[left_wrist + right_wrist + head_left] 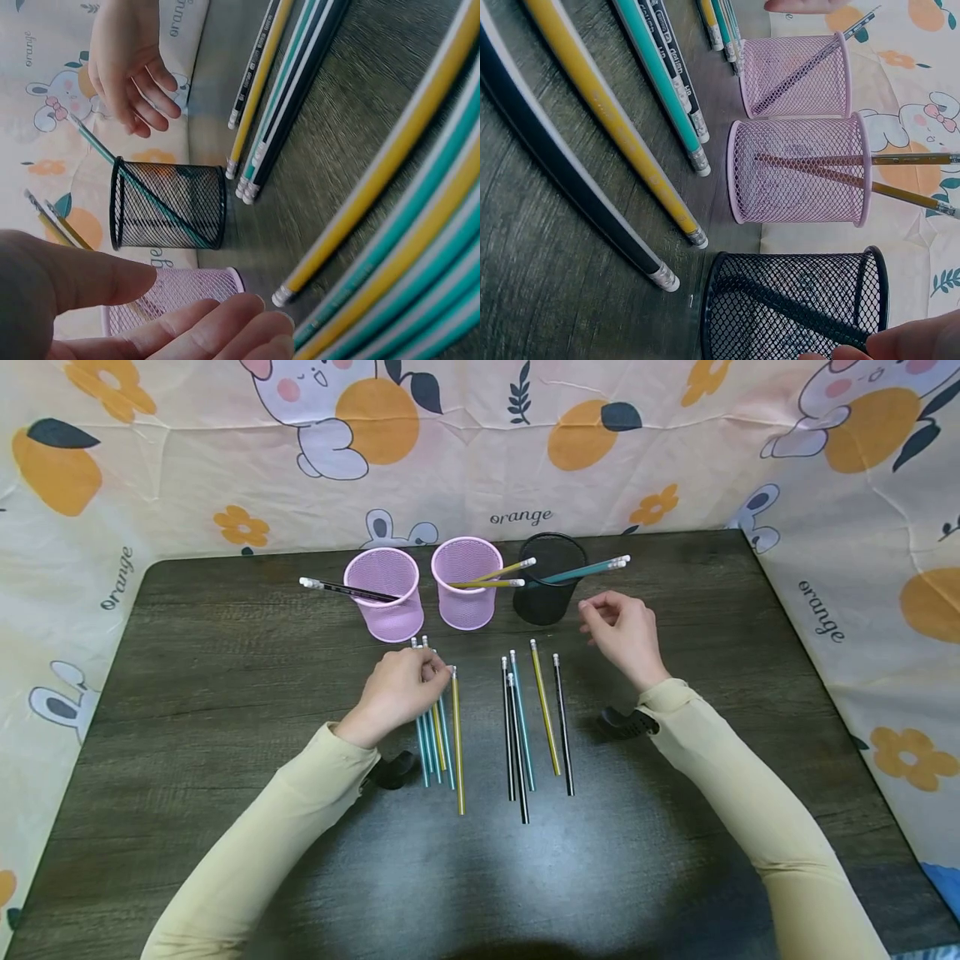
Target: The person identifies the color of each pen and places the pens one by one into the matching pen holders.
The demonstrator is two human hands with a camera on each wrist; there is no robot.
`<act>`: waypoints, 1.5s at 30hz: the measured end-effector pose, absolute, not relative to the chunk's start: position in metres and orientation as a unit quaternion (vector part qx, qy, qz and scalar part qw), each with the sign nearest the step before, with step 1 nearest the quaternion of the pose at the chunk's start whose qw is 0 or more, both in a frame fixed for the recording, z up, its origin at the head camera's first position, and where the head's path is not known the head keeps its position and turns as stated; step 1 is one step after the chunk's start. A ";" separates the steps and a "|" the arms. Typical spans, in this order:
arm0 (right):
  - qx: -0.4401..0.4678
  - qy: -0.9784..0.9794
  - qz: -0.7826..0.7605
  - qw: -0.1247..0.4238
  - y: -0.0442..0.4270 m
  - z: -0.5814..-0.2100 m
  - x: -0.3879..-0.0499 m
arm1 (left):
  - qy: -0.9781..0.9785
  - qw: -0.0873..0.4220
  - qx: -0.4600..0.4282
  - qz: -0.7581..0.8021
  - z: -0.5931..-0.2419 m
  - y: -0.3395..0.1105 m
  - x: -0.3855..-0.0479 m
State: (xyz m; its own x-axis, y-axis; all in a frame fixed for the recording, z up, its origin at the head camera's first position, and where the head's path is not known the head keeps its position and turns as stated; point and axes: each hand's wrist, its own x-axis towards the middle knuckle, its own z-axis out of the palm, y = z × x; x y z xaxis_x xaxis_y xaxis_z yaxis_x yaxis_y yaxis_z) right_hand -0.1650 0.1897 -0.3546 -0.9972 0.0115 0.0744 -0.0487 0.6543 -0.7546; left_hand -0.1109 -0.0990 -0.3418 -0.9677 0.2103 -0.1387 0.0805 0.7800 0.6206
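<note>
My left hand [397,691] hovers over the eraser ends of a left bunch of teal and yellow pencils, nearest the outer yellow pencil [458,743]. In the left wrist view its thumb and fingers stand apart with nothing between them. Just right of the black mesh cup [540,606] is my right hand [626,633], fingers loosely bent and holding nothing. Teal pencils [581,572] lean in that cup. Two yellow pencils [480,583] lean in the middle pink cup [467,610], and a black pencil [348,589] in the left pink cup [396,622].
A right-hand group on the dark table [247,668] has black pencils [564,727], a teal pencil [523,727] and a yellow pencil [545,710]. The cups stand in a row near the back edge, before a patterned cloth [465,477].
</note>
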 end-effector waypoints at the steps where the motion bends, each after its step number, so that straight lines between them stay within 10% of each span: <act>1: 0.011 -0.910 0.414 0.032 0.190 -0.355 -0.165 | 0.937 0.103 0.080 0.325 -0.341 -0.097 -0.111; 45: 0.024 -0.922 0.385 -0.036 0.194 -0.360 -0.160 | 0.920 0.151 0.212 0.294 -0.342 0.005 -0.118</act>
